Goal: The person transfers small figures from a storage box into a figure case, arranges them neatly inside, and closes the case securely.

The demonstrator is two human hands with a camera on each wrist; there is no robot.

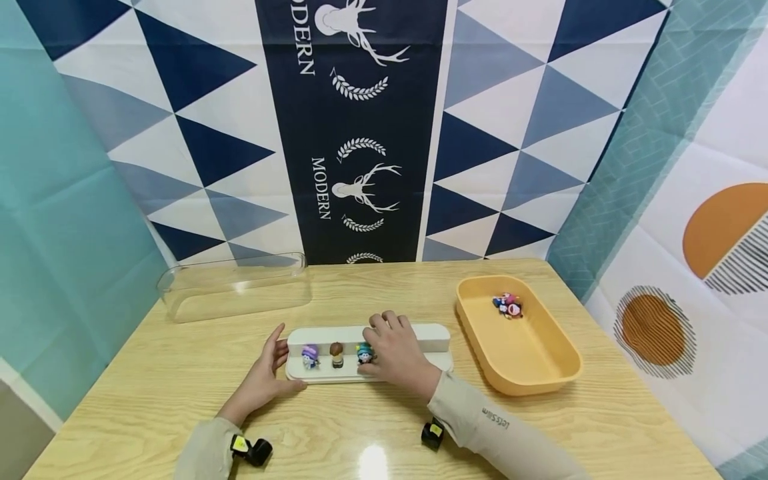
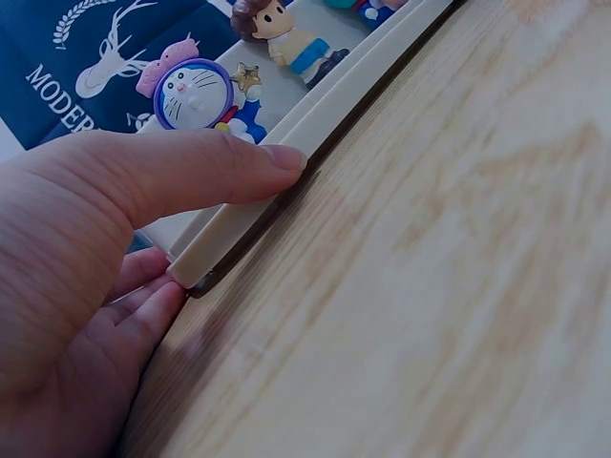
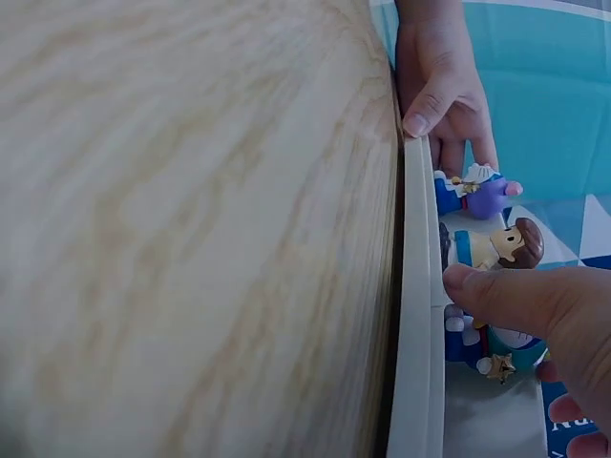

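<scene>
A white stepped display base (image 1: 432,343) lies lengthwise on the table. My left hand (image 1: 264,377) grips its left end, with the thumb along the front edge and the fingers round the end. Three small figurines stand in a row on its lower step: a purple-hatted cat figurine (image 2: 196,93) with a pink bow and gold star, a brown-haired boy figurine (image 1: 337,355), and a teal-hatted cat figurine (image 3: 511,351) with a gold star. My right hand (image 1: 399,350) pinches the teal-hatted one, its thumb between that figurine and the boy.
To the right sits a yellow-orange tray (image 1: 534,347) with a few small figurines (image 1: 509,306) at its far end. A clear plastic cover (image 1: 240,293) rests at the back left. A patterned backdrop (image 1: 360,133) rises behind the table.
</scene>
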